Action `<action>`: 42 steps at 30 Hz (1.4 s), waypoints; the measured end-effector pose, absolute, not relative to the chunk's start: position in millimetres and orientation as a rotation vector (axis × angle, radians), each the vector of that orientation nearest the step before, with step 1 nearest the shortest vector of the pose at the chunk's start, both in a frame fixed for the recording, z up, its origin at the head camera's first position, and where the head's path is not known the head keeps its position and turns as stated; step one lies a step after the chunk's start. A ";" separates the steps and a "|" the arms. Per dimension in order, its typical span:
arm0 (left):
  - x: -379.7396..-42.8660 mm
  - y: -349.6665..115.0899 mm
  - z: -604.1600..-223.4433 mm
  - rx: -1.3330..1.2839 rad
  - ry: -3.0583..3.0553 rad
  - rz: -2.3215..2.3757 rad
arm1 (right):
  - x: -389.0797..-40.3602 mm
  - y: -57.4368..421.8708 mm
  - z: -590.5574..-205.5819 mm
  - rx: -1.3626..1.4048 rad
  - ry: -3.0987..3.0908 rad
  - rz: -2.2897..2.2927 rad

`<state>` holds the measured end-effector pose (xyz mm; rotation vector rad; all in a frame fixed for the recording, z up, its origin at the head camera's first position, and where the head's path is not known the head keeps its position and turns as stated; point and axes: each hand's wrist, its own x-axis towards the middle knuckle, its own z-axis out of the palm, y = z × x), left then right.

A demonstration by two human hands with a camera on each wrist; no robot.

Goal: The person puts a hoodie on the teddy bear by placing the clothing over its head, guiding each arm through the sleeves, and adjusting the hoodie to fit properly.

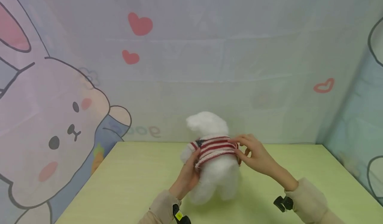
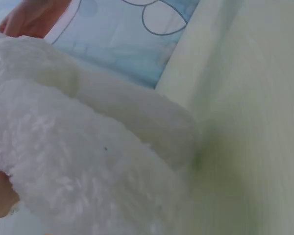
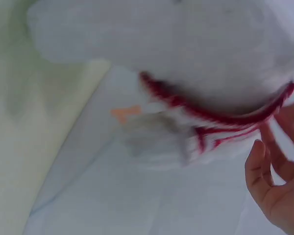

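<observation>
A white plush toy stands on the table, wearing a red-and-white striped knitted sweater with a dark blue patch. Its head is tilted and no face shows in the head view. My left hand grips the toy's left side, thumb over the sweater's hem and the other fingers mostly hidden behind. On the other side my right hand pinches the sweater's edge between thumb and fingers. White fur fills much of the left wrist view. In the right wrist view, the right fingers meet the red hem.
The toy stands on a pale yellow-green table. Behind the table hangs a cloth backdrop printed with a rabbit and hearts. Both wrists wear small black devices, one strapped by the left cuff, one by the right.
</observation>
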<state>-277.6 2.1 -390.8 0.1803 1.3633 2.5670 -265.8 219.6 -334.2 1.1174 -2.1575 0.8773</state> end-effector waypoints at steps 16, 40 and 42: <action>-279.4 17.3 -409.7 0.076 1.596 2.626 | -243.6 197.9 -353.8 1.376 -1.854 0.752; -276.0 -1.6 -416.1 0.926 2.125 2.016 | -195.1 188.1 -363.3 0.501 -2.631 0.484; -274.3 4.2 -417.1 0.933 2.119 2.100 | -190.3 178.4 -359.3 0.401 -2.596 0.285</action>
